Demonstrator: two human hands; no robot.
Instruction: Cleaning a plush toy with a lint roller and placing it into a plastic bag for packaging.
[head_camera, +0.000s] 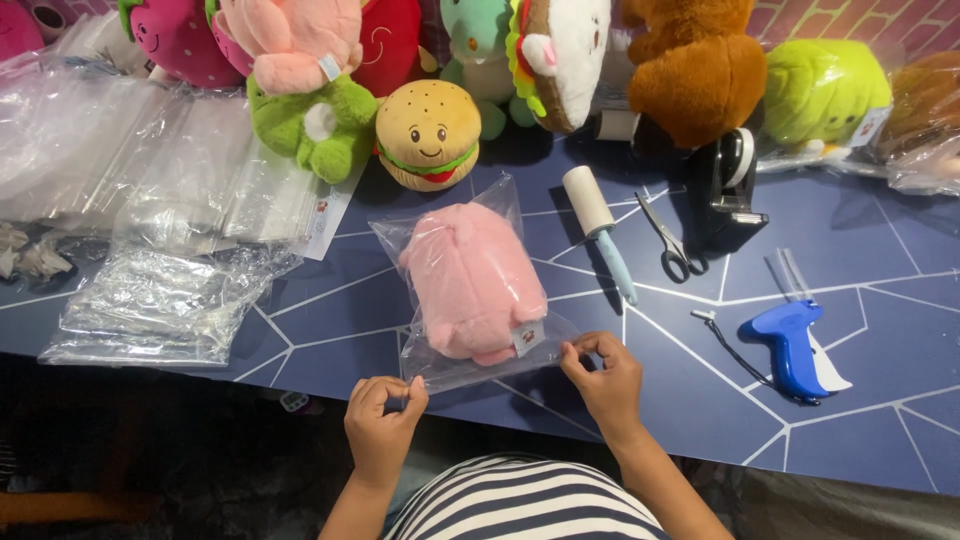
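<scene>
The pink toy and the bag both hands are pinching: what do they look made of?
The pink toy looks like soft plush fabric, matte and fuzzy. The bag around it looks like thin clear plastic film, glossy with creases and glare. The left hand and right hand pinch its open edge.

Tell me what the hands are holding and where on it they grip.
Both hands pinch the open near edge of a clear plastic bag with a pink plush toy inside: left hand at its left corner, right hand at its right.
</scene>
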